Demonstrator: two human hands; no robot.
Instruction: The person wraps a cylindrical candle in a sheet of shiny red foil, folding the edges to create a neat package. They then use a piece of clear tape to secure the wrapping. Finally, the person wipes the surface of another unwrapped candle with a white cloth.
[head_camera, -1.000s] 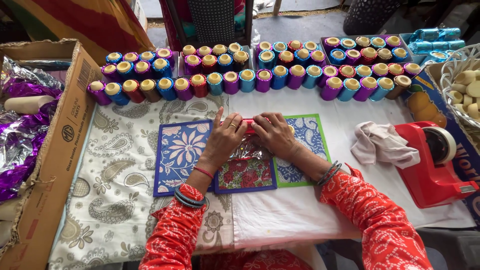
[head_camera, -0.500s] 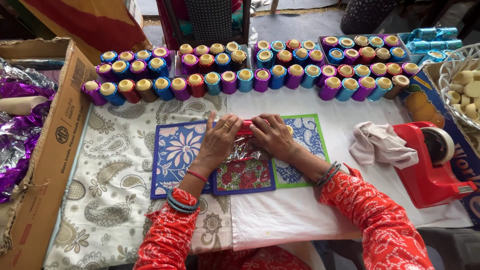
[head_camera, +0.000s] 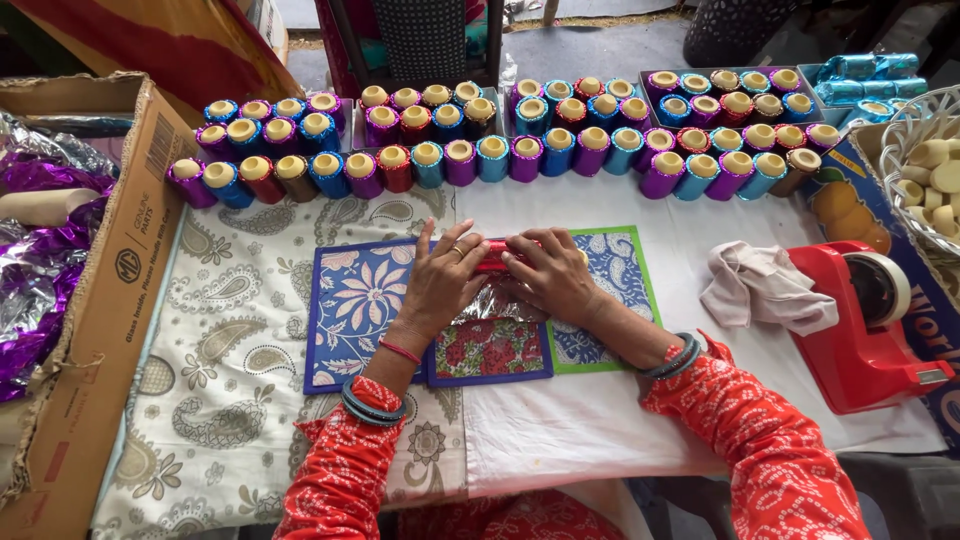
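A person in red patterned sleeves is sitting at a cloth-covered table (head_camera: 600, 430), both hands meeting in front of them. The left hand (head_camera: 440, 285) and the right hand (head_camera: 555, 275) are pressing down together on a small red foil-wrapped cylinder (head_camera: 497, 256) lying on its side between the fingertips. A crinkled sheet of clear, silvery wrapping film (head_camera: 500, 300) is spreading from under the cylinder toward the wrists.

Both hands are partly curled rather than clenched — fingers arched over the cylinder, tips touching it from either side, palms resting low on the film. By the look of it, the step in hand is rolling the film around the cylinder; the next move would call for even pressure from both hands so the film winds tight and straight.

Beneath the hands three printed fabric mats are lying: a blue floral mat (head_camera: 355, 310) under the left hand, a small red floral mat (head_camera: 490, 350) nearest the wrists, and a green-edged blue mat (head_camera: 615, 290) under the right hand.

Beyond the fingertips, rows of finished foil-wrapped cylinders (head_camera: 500, 150) in blue, purple, red and teal are standing. To the right of the right hand, a crumpled pale cloth (head_camera: 760, 285) is lying, and past it a red tape dispenser (head_camera: 865, 340). Far left of the left hand, an open cardboard box (head_camera: 110, 290) is holding purple and silver foil.
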